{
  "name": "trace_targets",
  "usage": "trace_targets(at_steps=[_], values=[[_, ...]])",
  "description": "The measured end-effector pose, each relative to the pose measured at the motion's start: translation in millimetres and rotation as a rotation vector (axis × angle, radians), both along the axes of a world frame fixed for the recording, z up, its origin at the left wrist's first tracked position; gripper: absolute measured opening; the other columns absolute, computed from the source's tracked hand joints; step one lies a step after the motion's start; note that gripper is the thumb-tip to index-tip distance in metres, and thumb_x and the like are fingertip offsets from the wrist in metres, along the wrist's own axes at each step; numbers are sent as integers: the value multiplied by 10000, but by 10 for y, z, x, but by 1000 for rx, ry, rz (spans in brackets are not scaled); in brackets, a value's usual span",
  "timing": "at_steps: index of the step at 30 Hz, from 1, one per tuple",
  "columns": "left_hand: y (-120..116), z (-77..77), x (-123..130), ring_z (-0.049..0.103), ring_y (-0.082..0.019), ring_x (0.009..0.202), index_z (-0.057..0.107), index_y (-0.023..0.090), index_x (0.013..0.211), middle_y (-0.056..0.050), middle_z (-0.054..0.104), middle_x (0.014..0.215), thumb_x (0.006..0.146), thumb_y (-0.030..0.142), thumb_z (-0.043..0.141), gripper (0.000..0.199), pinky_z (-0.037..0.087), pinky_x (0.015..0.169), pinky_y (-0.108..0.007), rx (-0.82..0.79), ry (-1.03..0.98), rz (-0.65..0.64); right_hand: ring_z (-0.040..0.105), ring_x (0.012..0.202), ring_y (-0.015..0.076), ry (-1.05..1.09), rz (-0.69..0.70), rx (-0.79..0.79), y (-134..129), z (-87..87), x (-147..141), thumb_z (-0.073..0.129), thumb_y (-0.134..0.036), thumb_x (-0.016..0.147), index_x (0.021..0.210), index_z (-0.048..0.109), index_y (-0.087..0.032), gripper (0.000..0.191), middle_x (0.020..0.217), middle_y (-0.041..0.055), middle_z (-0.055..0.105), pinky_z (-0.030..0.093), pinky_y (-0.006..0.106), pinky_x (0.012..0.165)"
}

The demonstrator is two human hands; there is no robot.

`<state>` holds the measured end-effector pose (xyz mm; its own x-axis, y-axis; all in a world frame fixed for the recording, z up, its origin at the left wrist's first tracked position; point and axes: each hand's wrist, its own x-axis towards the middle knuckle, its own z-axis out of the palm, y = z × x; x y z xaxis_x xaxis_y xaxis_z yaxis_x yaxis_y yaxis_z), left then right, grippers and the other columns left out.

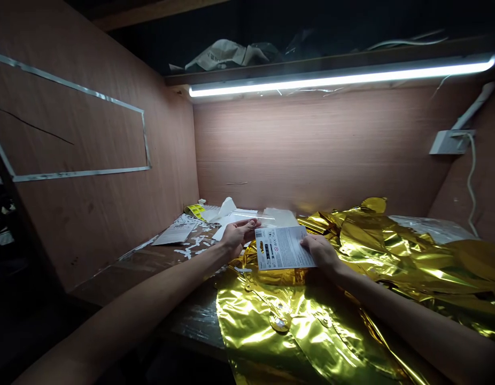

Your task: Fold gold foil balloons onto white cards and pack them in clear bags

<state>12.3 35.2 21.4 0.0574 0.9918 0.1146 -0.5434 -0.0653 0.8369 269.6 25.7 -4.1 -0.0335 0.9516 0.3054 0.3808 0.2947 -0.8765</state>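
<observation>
A white printed card (pixel 286 247) with a dark hang hole near its left edge is gripped by my right hand (pixel 320 251), thumb on top at the card's right side. My left hand (pixel 238 237) is beside the card's upper left corner, fingers drawn together. Whatever lies between those fingers, perhaps something clear, I cannot make out. Below and to the right of both hands spreads crumpled shiny gold foil (pixel 267 315), flat and balloon-like, hanging over the table's front edge.
Another printed card (pixel 176 234) lies at left among white paper scraps (pixel 191 249). White sheets (pixel 227 210) and a yellow label sheet (pixel 195 212) are at the back. A tube light (pixel 335 78) runs under the shelf; a white socket box (pixel 451 142) with a cable is at right.
</observation>
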Motion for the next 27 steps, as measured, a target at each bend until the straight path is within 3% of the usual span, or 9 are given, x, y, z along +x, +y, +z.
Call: trace_targets(at_steps=[6,12,16,22,27], values=[[-4,27,-15,782,-227,849,737,66,950,-158,790,963,939,50,628,111,635,887,-397,29,-36,18,329,486,144,-40,-91,40,-26,28,-2,492,-398,769,564,347,-246,294,517,-33,379,240,319,497],[-27,50,-23,780,-260,915,736,44,962,-207,775,1015,938,43,627,111,617,937,-443,20,-43,19,364,486,155,-52,-172,73,-23,34,25,468,-403,800,548,377,-245,311,489,-19,411,256,323,500],[-16,26,-13,774,-259,952,740,50,989,-208,770,1065,927,30,631,127,620,920,-410,34,-44,24,372,487,155,-16,-153,78,-40,39,13,478,-400,811,561,393,-244,306,501,-23,419,259,322,495],[-58,-41,50,770,-212,839,755,56,1084,-183,786,1018,929,66,627,202,621,788,-303,97,36,-117,404,510,156,61,-32,69,-84,49,-32,495,-418,839,641,460,-232,274,549,-28,444,281,305,499],[-128,33,76,763,-254,975,728,62,1061,-205,763,1111,970,124,564,198,623,863,-351,59,-79,-114,404,519,159,62,-104,121,-94,70,-12,471,-417,861,651,464,-231,281,545,-22,444,290,302,501]])
